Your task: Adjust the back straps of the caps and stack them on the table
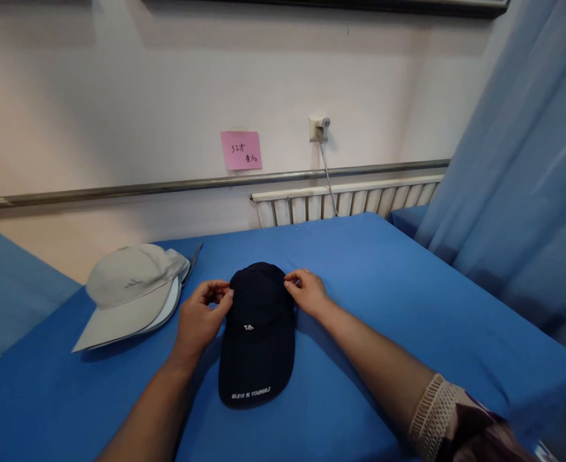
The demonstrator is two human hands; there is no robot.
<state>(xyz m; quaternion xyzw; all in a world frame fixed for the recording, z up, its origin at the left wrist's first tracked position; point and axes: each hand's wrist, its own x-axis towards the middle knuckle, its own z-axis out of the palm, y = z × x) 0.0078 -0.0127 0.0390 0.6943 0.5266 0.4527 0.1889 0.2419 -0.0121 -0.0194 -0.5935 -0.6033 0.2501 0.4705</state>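
A dark navy baseball cap (258,350) lies on the blue-covered table (360,269), its brim toward me. White lettering runs along the brim's edge, and a small white mark sits on the crown's front. My left hand (203,314) pinches the left side of the crown between thumb and fingers. On the opposite side, my right hand (308,290) is closed with its fingertips on the crown's right edge. To the left rest light grey caps (129,276), apparently stacked, with brims overlapping.
Behind the table runs a metal rail (177,186) along the wall, above a white radiator (350,199). A cord hangs from the wall socket (318,129). A pink note (241,151) is stuck to the wall. Blue curtains (518,167) hang at the right.
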